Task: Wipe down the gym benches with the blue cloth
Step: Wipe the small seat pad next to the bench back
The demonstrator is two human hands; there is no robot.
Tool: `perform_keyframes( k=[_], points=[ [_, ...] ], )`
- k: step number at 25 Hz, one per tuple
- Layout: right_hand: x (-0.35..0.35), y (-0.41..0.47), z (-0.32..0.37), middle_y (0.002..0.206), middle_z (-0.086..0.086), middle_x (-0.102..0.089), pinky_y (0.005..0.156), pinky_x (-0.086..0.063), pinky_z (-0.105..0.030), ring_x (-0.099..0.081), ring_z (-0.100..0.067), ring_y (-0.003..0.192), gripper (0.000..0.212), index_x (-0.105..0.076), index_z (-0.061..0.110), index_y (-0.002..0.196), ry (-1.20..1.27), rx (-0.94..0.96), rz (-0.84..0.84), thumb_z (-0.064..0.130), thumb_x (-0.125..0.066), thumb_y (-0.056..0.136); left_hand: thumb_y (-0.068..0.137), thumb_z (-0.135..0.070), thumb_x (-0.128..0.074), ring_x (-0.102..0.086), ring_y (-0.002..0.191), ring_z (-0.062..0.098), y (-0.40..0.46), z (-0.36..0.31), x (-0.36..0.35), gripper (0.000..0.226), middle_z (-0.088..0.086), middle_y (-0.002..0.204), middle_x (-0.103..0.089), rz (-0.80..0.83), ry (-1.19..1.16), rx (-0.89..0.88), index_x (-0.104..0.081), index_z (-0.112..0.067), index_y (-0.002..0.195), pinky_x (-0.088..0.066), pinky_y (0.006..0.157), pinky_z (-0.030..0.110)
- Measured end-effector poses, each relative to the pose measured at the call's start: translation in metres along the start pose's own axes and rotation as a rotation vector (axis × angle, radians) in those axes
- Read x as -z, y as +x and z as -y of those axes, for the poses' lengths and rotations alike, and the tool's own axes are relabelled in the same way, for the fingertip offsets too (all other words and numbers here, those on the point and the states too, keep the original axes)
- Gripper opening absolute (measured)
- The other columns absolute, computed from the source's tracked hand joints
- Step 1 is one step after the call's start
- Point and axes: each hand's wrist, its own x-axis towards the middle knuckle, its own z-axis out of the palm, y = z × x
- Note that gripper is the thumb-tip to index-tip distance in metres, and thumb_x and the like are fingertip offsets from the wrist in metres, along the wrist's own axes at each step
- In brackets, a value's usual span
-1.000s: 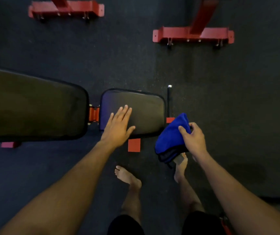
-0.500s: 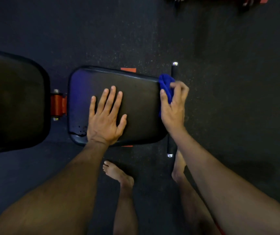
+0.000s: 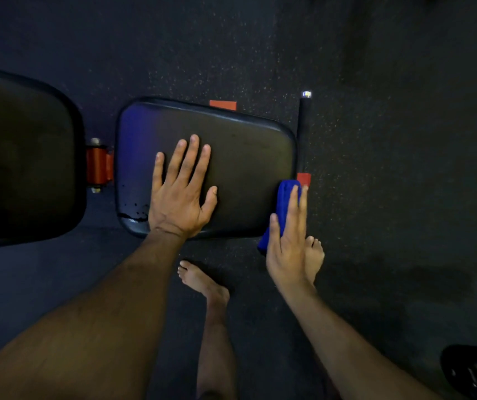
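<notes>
Right hand (image 3: 288,241) is pressing the soft, floppy folded blue cloth (image 3: 285,197) flat-fingered against the slick black padded seat (image 3: 240,157) at 4 o'clock, left hand (image 3: 181,192) lying flat, bracing.

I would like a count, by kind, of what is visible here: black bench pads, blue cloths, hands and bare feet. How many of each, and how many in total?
Black bench pads: 2, the seat pad and the back pad
Blue cloths: 1, the blue cloth
Hands: 2, the left hand and the right hand
Bare feet: 2, one and another
Total: 7
</notes>
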Motion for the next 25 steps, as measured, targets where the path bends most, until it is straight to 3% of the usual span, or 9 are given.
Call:
perform_keyframes(
  k=[2, 5, 8, 10, 12, 15, 19, 22, 25],
  points=[
    [-0.001, 0.023, 0.003, 0.165, -0.002, -0.013, 0.118, -0.017, -0.016, -0.016, -0.001, 0.148, 0.058, -0.015, 0.019, 0.158, 0.093, 0.042, -0.025, 0.032, -0.037, 0.106, 0.099, -0.049, -0.033, -0.012, 0.157, 0.026, 0.000, 0.001, -0.001, 0.073, 0.008, 0.170, -0.014, -0.013, 0.004, -0.005, -0.018, -0.017, 0.163, -0.009, 0.126, 0.056],
    [0.012, 0.106, 0.021, 0.156, -0.001, -0.038, 0.107, -0.020, -0.003, -0.034, -0.006, 0.140, 0.049, -0.033, 0.017, 0.154, 0.202, 0.086, -0.058, 0.026, -0.040, 0.106, 0.099, -0.049, -0.032, -0.012, 0.157, 0.026, -0.001, 0.001, -0.002, 0.073, 0.008, 0.171, -0.013, -0.010, 0.006, -0.006, -0.017, -0.016, 0.163, -0.009, 0.126, 0.057],
    [0.024, 0.154, 0.042, 0.146, 0.008, -0.050, 0.092, -0.030, -0.004, -0.043, 0.003, 0.122, 0.043, -0.043, 0.027, 0.148, 0.141, 0.080, 0.043, 0.031, -0.041, 0.106, 0.099, -0.049, -0.033, -0.012, 0.157, 0.026, -0.001, 0.001, -0.001, 0.073, 0.008, 0.171, -0.012, -0.005, 0.012, -0.002, -0.016, -0.017, 0.163, -0.010, 0.125, 0.057],
    [0.027, 0.135, 0.034, 0.151, 0.007, -0.044, 0.100, -0.027, -0.002, -0.040, 0.003, 0.130, 0.046, -0.038, 0.025, 0.151, 0.212, 0.113, 0.048, 0.031, -0.041, 0.106, 0.099, -0.049, -0.033, -0.012, 0.157, 0.026, -0.001, 0.001, 0.000, 0.073, 0.008, 0.171, -0.013, -0.003, 0.012, 0.001, -0.016, -0.017, 0.163, -0.011, 0.125, 0.058],
    [0.024, 0.082, 0.012, 0.160, 0.009, -0.028, 0.114, -0.019, -0.009, -0.027, 0.001, 0.144, 0.052, -0.025, 0.022, 0.156, 0.277, 0.069, 0.057, 0.030, -0.039, 0.107, 0.099, -0.049, -0.033, -0.013, 0.157, 0.026, -0.002, 0.000, -0.001, 0.073, 0.008, 0.171, -0.014, -0.008, 0.004, 0.001, -0.017, -0.017, 0.163, -0.010, 0.125, 0.057],
    [0.012, 0.009, -0.012, 0.162, 0.016, -0.009, 0.115, -0.009, -0.008, -0.011, 0.004, 0.149, 0.058, -0.009, 0.023, 0.158, 0.195, -0.004, 0.098, 0.032, -0.035, 0.107, 0.099, -0.048, -0.032, -0.013, 0.157, 0.026, -0.002, 0.001, -0.002, 0.073, 0.009, 0.170, -0.014, -0.008, -0.001, -0.001, -0.018, -0.016, 0.163, -0.008, 0.126, 0.056],
    [0.013, 0.061, 0.003, 0.162, 0.003, -0.024, 0.115, -0.015, -0.009, -0.022, -0.004, 0.148, 0.053, -0.022, 0.018, 0.157, 0.223, 0.053, 0.026, 0.027, -0.038, 0.107, 0.099, -0.048, -0.033, -0.013, 0.157, 0.026, -0.002, 0.000, -0.002, 0.073, 0.008, 0.170, -0.014, -0.020, -0.001, -0.006, -0.018, -0.016, 0.163, -0.009, 0.126, 0.056],
    [0.036, 0.133, 0.027, 0.156, 0.001, -0.038, 0.113, -0.023, -0.009, -0.032, 0.002, 0.137, 0.049, -0.033, 0.019, 0.154, 0.142, 0.201, 0.088, 0.025, -0.042, 0.106, 0.097, -0.048, -0.035, -0.013, 0.157, 0.026, -0.003, 0.002, 0.002, 0.074, 0.007, 0.171, -0.013, 0.007, 0.014, 0.003, -0.019, -0.017, 0.163, -0.011, 0.126, 0.056],
    [0.068, 0.157, 0.074, 0.156, 0.001, -0.039, 0.118, -0.029, -0.031, -0.035, -0.007, 0.140, 0.052, -0.031, 0.019, 0.154, -0.066, 0.584, 0.186, 0.029, -0.042, 0.105, 0.097, -0.050, -0.038, -0.010, 0.158, 0.025, 0.002, -0.003, 0.017, 0.076, 0.006, 0.171, -0.012, 0.090, 0.001, 0.022, -0.018, -0.019, 0.163, -0.012, 0.125, 0.057]
  ],
)
